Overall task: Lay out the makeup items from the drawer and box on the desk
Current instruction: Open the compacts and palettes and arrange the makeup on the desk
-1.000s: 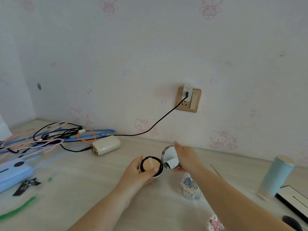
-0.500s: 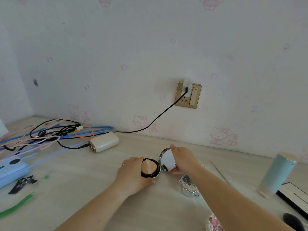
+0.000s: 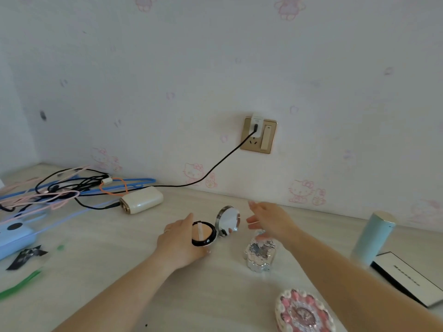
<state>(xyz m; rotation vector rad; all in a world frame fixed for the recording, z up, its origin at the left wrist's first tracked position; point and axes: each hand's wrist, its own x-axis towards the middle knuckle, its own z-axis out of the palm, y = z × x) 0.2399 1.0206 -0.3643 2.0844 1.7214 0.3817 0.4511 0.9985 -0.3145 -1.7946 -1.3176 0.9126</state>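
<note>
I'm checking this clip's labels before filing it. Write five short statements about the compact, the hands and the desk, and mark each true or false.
1. The cushion compact sits with its mirrored lid raised. True.
2. The right hand pinches the lid. False: its fingers are spread and clear of the lid.
3. The left hand holds the compact's base. True.
4. The charger cable runs from the wall outlet to the mint green bottle. False: it runs left to the cream power bank.
5. The silver jewelled case lies on the desk to the left of the compact. False: it lies to its right, under the right wrist.
</note>
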